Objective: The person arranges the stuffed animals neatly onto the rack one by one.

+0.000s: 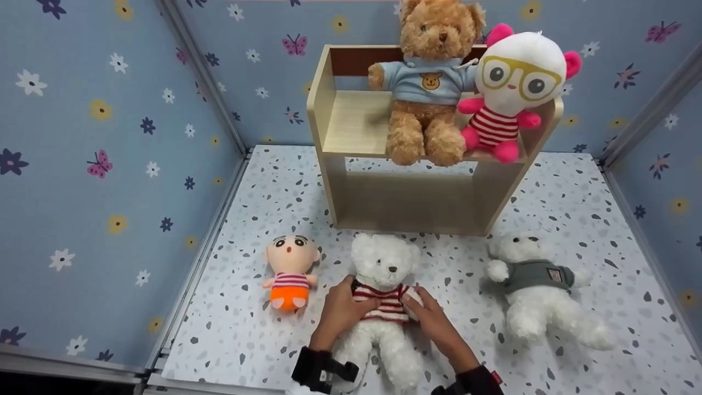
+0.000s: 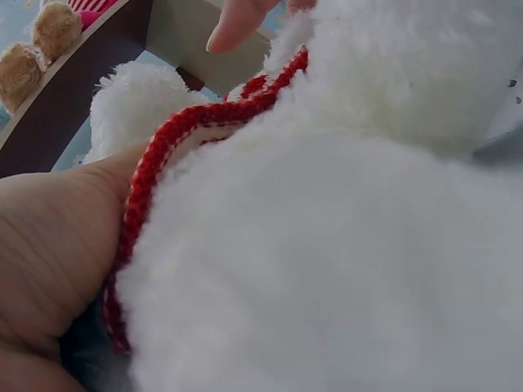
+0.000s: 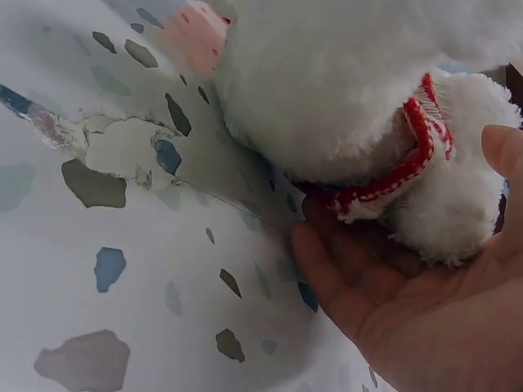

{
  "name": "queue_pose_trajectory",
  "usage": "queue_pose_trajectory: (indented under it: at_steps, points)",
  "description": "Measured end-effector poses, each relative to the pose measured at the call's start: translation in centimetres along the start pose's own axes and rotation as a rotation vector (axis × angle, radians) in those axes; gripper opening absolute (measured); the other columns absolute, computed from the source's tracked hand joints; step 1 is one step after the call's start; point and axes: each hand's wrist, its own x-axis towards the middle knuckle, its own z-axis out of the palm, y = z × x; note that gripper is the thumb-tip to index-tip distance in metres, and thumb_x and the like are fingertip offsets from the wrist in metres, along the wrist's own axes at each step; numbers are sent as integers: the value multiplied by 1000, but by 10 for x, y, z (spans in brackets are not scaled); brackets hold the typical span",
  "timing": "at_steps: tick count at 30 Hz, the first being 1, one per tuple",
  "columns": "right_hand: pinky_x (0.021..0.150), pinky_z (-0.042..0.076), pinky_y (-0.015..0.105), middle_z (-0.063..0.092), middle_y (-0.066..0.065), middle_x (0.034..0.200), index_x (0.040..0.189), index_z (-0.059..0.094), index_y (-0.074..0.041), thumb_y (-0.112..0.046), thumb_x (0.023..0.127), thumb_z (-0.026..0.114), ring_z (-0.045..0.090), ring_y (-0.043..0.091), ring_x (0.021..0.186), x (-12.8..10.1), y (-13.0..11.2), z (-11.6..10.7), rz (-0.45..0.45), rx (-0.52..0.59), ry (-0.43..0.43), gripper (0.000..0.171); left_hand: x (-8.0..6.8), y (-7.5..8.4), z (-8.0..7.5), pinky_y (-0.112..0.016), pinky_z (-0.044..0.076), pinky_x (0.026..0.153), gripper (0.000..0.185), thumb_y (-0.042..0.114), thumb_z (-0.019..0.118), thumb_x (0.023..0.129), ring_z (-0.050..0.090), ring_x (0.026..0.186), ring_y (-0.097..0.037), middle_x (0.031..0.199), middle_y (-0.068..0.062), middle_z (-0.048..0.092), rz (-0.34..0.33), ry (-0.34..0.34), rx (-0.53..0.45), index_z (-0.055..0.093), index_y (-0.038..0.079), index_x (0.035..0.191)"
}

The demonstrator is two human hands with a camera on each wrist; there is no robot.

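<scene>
Gripping the white teddy bear (image 1: 382,285) at its red-striped sweater (image 1: 384,300), the left hand (image 1: 341,312) holds its flank at nine o'clock and the right hand (image 1: 433,318) at three o'clock, fingers curled round it. It lies on the speckled floor (image 1: 230,329), with the wooden shelf (image 1: 329,109) at twelve o'clock.

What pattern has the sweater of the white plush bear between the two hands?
Red and white horizontal stripes on the knitted sweater; the head view shows it best.
</scene>
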Motion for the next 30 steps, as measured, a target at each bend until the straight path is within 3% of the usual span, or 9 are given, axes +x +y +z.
queue_pose_trajectory:
  at_steps: [4, 7, 12, 17, 22, 30]
  points:
    - [116, 21, 56, 14, 20, 160, 154, 12, -4, -52, 92, 55, 13, 39, 147, -1, -1, -2, 63, 43, -4, 90, -2, 3, 5, -32, 50, 70, 62, 48, 79, 70, 63, 80, -15, 93, 1, 69, 27, 6, -10, 57, 16, 117]
    - [115, 25, 54, 23, 20, 158, 154, 12, -4, -51, 91, 58, 23, 37, 145, 0, -3, -4, 75, 66, -26, 91, -3, 6, 8, -32, 50, 70, 64, 49, 78, 70, 63, 81, -14, 95, 1, 69, 43, 6, -27, 56, 17, 121]
    - [106, 40, 46, 42, 15, 148, 151, 27, -10, -49, 91, 60, 44, 32, 134, -1, -6, -8, 54, 85, -61, 79, -5, 8, 11, -31, 50, 71, 60, 48, 77, 72, 63, 82, -12, 96, 2, 69, 66, 6, -63, 56, 20, 120]
    - [83, 54, 40, 58, 10, 129, 142, 40, -15, -37, 93, 62, 64, 25, 107, -4, -7, -10, 5, 150, -127, 58, -4, 8, 14, -32, 50, 73, 60, 50, 76, 72, 62, 84, -13, 95, 3, 68, 75, 23, -50, 56, 21, 120]
    - [76, 56, 38, 63, 8, 117, 139, 44, -12, -34, 89, 67, 66, 21, 95, -6, -5, -11, -18, 134, -101, 59, -5, 10, 17, -34, 50, 76, 70, 53, 75, 72, 63, 88, -14, 99, 1, 68, 64, 13, -53, 52, 18, 129]
    - [77, 55, 37, 65, 10, 115, 135, 49, -14, -36, 85, 72, 67, 22, 95, -4, -2, -13, -53, 94, -58, 59, -7, 13, 22, -37, 50, 77, 75, 56, 73, 72, 64, 92, -17, 103, -1, 68, 47, 7, -61, 49, 18, 133]
